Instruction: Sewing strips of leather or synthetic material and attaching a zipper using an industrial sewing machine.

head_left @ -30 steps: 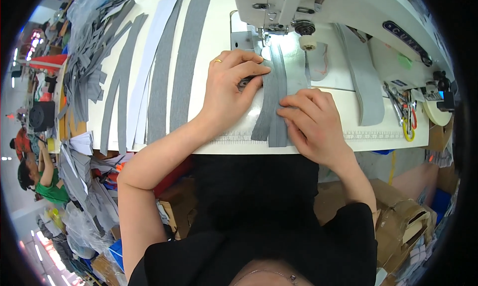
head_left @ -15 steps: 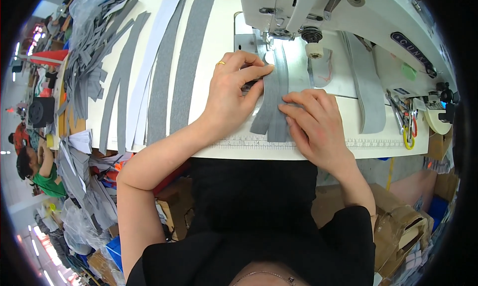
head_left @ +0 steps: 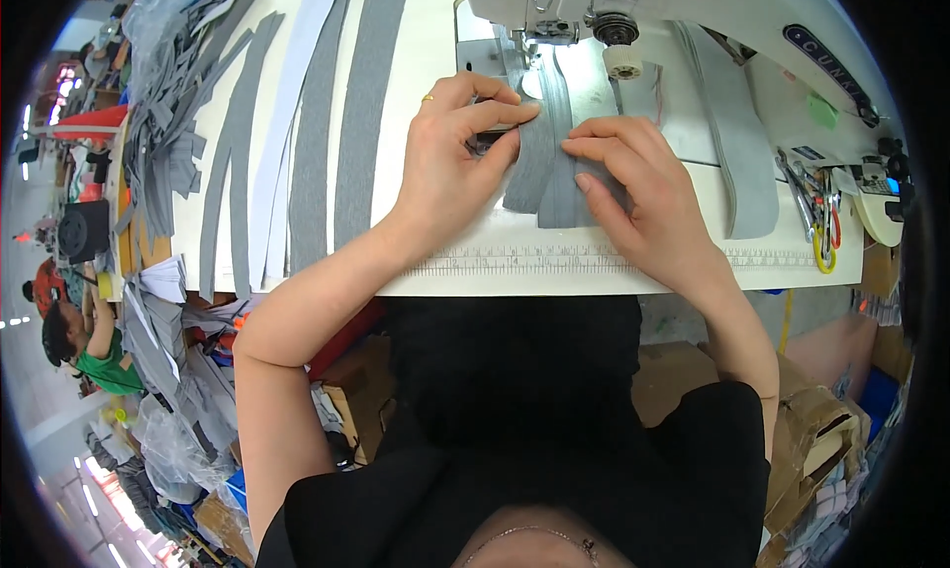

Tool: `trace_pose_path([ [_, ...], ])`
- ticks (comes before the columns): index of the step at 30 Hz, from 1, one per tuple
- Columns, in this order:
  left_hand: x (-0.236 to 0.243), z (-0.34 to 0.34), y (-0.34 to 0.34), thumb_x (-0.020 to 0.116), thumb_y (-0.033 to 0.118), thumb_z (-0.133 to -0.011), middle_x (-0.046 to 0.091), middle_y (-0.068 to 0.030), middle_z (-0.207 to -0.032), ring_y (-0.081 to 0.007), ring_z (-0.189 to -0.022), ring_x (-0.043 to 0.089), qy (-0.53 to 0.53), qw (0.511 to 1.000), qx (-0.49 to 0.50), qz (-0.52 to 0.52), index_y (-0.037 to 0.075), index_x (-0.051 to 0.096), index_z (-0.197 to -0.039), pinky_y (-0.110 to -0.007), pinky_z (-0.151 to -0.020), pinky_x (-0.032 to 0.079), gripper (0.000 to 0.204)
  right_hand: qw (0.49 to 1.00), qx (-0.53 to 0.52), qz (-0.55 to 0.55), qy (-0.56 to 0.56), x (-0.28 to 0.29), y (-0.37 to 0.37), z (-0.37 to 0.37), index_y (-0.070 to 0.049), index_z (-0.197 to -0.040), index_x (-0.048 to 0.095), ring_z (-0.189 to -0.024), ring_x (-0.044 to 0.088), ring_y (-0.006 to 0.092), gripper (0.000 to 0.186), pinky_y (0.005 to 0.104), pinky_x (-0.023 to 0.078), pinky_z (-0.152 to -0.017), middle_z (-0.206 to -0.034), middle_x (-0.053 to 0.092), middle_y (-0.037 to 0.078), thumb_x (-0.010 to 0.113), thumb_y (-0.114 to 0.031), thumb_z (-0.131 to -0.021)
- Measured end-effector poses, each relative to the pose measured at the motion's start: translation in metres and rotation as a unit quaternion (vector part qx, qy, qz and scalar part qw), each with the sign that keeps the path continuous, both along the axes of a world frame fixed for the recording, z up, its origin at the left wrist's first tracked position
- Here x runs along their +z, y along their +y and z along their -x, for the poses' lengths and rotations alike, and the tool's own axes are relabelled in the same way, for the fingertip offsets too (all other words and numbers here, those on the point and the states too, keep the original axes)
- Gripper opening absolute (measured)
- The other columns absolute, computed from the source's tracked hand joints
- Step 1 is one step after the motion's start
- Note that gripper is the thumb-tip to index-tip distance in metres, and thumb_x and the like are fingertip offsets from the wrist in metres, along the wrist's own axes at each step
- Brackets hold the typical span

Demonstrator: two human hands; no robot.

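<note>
A grey fabric strip [head_left: 531, 172] lies lengthwise under the sewing machine head [head_left: 554, 4]. Along its right side runs a narrower grey tape [head_left: 561, 187] with a ridged line down it, which looks like a zipper. My left hand [head_left: 460, 138], a ring on one finger, bends over the strip's left edge; its fingertips press on the fabric just on the near side of the needle area. On the right edge of the tape, my right hand [head_left: 638, 182] has curled fingers and thumb closed against the material. The needle tip is too small to make out.
Several grey strips [head_left: 371, 103] and a white strip [head_left: 292, 123] lie on the left. A heap of grey scraps [head_left: 163, 123] lies beyond them. At right are a wide grey piece [head_left: 737, 162] and scissors [head_left: 823, 241]. A ruler tape [head_left: 475, 259] borders the table's near edge.
The strip and tape have slid away from me, toward the machine's needle area. My right hand has moved forward with them, while my left stays near the same spot. The whole view has shifted slightly.
</note>
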State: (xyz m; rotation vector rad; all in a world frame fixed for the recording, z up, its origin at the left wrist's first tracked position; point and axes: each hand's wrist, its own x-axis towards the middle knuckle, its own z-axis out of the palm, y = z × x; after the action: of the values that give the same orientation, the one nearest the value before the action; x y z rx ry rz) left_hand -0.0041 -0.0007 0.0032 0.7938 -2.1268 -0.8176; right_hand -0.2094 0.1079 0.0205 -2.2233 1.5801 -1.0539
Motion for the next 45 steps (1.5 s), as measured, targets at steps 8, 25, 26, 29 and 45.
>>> trace_pose_path([
  [8, -0.006, -0.004, 0.0, 0.076, -0.005, -0.077, 0.068, -0.0079, -0.108, -0.0265, -0.104, 0.063, 0.01, 1.0, -0.011, 0.014, 0.005, 0.08, -0.103, -0.036, -0.087, 0.054, 0.029, 0.999, 0.032, -0.005, 0.028, 0.002, -0.018, 0.012, -0.001, -0.099, 0.07, -0.1, 0.061, 0.0278, 0.015, 0.0413, 0.05, -0.088, -0.106, 0.067, 0.007, 0.065, 0.003, -0.084],
  [25, -0.001, -0.001, 0.0, 0.074, -0.005, -0.079, 0.067, -0.01, -0.11, -0.0279, -0.106, 0.063, 0.002, 1.0, -0.01, 0.002, 0.005, 0.08, -0.108, -0.038, -0.095, 0.055, 0.031, 0.995, 0.002, 0.053, 0.082, -0.008, -0.024, 0.012, -0.002, -0.115, 0.071, -0.107, 0.06, 0.0294, 0.033, 0.0413, 0.046, -0.093, -0.118, 0.067, 0.008, 0.062, 0.005, -0.084],
  [26, 0.001, 0.001, 0.003, 0.075, -0.004, -0.08, 0.066, -0.0103, -0.112, -0.0279, -0.107, 0.062, -0.003, 1.0, -0.004, -0.015, 0.005, 0.08, -0.108, -0.036, -0.092, 0.056, 0.03, 0.995, -0.004, 0.052, 0.087, -0.008, -0.023, 0.012, -0.003, -0.116, 0.071, -0.107, 0.059, 0.029, 0.034, 0.041, 0.046, -0.093, -0.12, 0.067, 0.007, 0.061, 0.005, -0.084],
  [29, 0.002, 0.0, 0.004, 0.077, -0.001, -0.083, 0.064, -0.0108, -0.114, -0.0279, -0.108, 0.062, -0.009, 1.0, 0.004, -0.015, 0.005, 0.08, -0.11, -0.034, -0.085, 0.058, 0.028, 0.994, -0.01, 0.033, 0.107, -0.006, -0.026, 0.01, -0.003, -0.117, 0.071, -0.113, 0.058, 0.0292, 0.036, 0.0421, 0.045, -0.095, -0.123, 0.066, 0.007, 0.062, 0.004, -0.083],
  [45, -0.002, 0.003, -0.001, 0.077, 0.006, -0.086, 0.065, -0.0146, -0.117, -0.0336, -0.109, 0.059, -0.009, 1.0, -0.015, 0.022, 0.001, 0.066, -0.112, -0.041, -0.096, 0.048, 0.028, 0.988, -0.028, 0.053, 0.143, -0.012, -0.026, 0.01, -0.004, -0.127, 0.066, -0.114, 0.056, 0.03, 0.042, 0.0449, 0.042, -0.101, -0.135, 0.062, 0.005, 0.059, 0.003, -0.087],
])
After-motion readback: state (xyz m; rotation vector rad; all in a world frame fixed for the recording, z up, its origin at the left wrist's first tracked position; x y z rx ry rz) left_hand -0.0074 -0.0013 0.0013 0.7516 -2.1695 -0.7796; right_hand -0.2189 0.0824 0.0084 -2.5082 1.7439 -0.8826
